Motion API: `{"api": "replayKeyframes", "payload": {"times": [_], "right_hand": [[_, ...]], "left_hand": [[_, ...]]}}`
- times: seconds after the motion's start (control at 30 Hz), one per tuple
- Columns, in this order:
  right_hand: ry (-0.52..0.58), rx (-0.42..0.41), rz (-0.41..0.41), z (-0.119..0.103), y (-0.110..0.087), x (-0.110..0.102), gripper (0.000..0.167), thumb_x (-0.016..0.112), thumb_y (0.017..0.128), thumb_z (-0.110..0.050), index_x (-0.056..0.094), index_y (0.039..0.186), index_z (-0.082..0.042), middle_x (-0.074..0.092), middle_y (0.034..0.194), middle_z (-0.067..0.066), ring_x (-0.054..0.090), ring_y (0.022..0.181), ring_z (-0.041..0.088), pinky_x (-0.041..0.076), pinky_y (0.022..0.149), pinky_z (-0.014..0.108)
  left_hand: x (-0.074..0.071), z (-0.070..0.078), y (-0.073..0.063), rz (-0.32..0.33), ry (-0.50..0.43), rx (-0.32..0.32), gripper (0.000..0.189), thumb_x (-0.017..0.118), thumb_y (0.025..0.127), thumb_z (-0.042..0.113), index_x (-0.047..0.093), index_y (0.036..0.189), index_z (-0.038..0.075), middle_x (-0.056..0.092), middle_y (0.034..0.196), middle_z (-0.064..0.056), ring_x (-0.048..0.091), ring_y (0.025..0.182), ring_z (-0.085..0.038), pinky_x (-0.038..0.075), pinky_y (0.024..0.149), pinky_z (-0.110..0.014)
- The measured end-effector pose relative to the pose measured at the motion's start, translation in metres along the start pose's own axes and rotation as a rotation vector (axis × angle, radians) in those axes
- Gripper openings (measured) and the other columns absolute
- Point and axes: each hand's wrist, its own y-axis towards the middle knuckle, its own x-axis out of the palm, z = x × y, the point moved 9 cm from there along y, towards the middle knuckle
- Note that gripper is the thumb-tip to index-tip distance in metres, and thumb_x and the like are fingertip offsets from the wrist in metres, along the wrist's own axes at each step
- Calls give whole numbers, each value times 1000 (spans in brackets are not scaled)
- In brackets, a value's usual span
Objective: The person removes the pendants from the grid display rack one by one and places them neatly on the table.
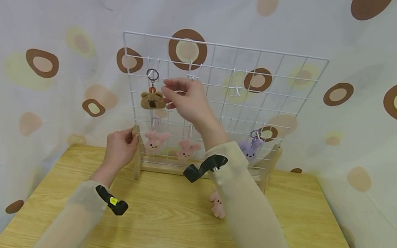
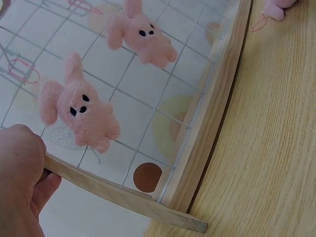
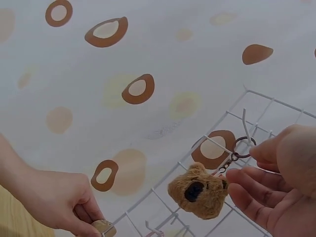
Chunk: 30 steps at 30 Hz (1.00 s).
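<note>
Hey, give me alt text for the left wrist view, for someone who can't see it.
The left hand grips a wooden post edging a wire grid, where two pink plush toys hang. Part of another pink plush shows on the wooden table, top right.

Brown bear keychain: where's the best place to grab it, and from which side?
Probably pinch the dark ring, coming from the front: it's thin and sits above the dangling plush bear head, with the wire grid behind.
</note>
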Motion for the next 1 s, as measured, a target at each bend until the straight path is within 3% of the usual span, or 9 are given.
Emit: {"api": "replayKeyframes", "payload": {"times": [0.23, 0.43, 0.7, 1.0], "right_hand": [[106, 21, 59, 6, -2, 11, 27, 69, 103, -6, 70, 129, 3, 72, 109, 18, 73, 84, 22, 61, 78, 35], [127, 28, 103, 5, 2, 15, 28, 68, 104, -5, 68, 130, 6, 71, 107, 14, 73, 81, 19, 62, 77, 33], [77, 22, 120, 2, 8, 15, 27, 65, 105, -4, 66, 130, 6, 68, 106, 13, 73, 82, 23, 62, 77, 37], [-32, -28, 99, -7, 13, 21, 27, 66, 103, -3, 66, 127, 10, 67, 102, 14, 73, 80, 26, 61, 71, 32]], "left_hand": [[1, 1, -2, -10, -7, -4, 22, 64, 104, 7, 77, 113, -9, 77, 95, -24, 76, 83, -32, 60, 70, -48], [1, 2, -3, -10, -4, -14, 22, 64, 104, 7, 77, 112, -9, 77, 94, -23, 74, 81, -31, 59, 69, -47], [-1, 3, -3, 7, 2, -5, 21, 65, 103, 6, 77, 112, -9, 77, 92, -23, 74, 80, -31, 59, 69, -47], [-1, 1, -1, 10, -3, -4, 22, 65, 103, 6, 76, 114, -9, 77, 95, -25, 76, 84, -33, 61, 72, -49]]}}
